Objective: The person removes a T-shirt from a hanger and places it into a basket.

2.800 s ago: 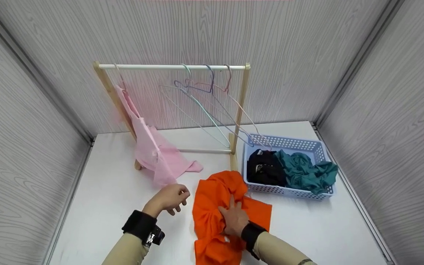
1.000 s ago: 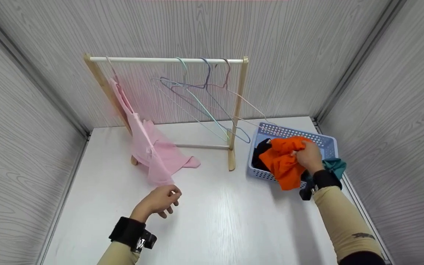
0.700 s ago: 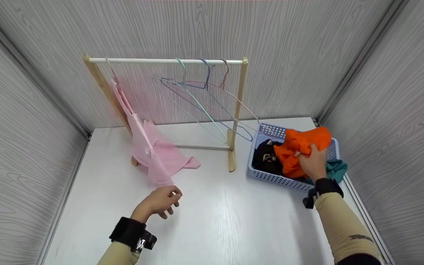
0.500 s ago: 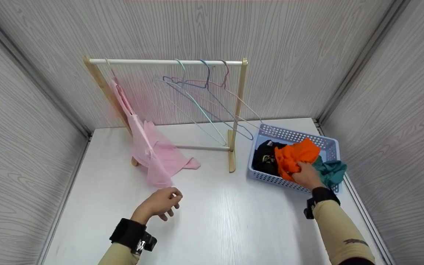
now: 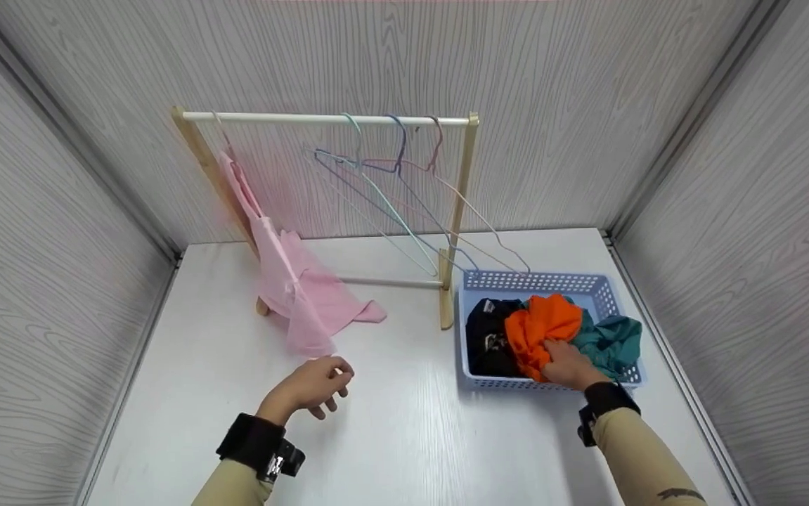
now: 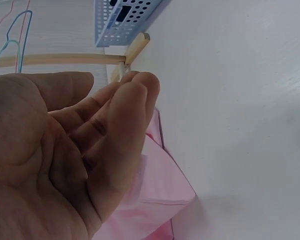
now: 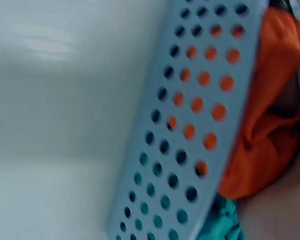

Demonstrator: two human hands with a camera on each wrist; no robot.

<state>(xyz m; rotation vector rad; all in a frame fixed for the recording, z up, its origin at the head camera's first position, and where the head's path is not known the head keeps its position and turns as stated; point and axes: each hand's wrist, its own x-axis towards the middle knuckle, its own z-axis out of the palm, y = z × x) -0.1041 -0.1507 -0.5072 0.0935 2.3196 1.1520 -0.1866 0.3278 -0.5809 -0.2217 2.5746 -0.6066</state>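
Note:
An orange garment (image 5: pixel 543 329) lies bunched in a light blue plastic basket (image 5: pixel 462 337). My right hand (image 5: pixel 567 364) reaches over the basket's near rim and grips the orange cloth, its fingertips sunk into the folds. In the right wrist view, orange fabric (image 7: pixel 270 165) presses against the basket's perforated wall (image 7: pixel 162 150). A black garment (image 5: pixel 492 344) is to its left and a teal garment (image 5: pixel 608 344) to its right, draped over the rim. My left hand (image 5: pixel 311 383) hovers over the table, fingers loosely curled and holding nothing, near the hem of a hanging pink garment (image 5: pixel 274 270).
A wooden rack with a white rail (image 5: pixel 292 118) stands at the back, the pink garment at its left end. Mint (image 5: pixel 390 205), blue (image 5: pixel 401 151) and pink (image 5: pixel 436 151) hangers hang bare toward the right, their lower ends reaching the basket's back rim. Grey panels enclose the table.
My right hand has carried the orange garment from the table into the basket and lowered it between the other two. The basket has since slid toward me. My left hand has barely moved.

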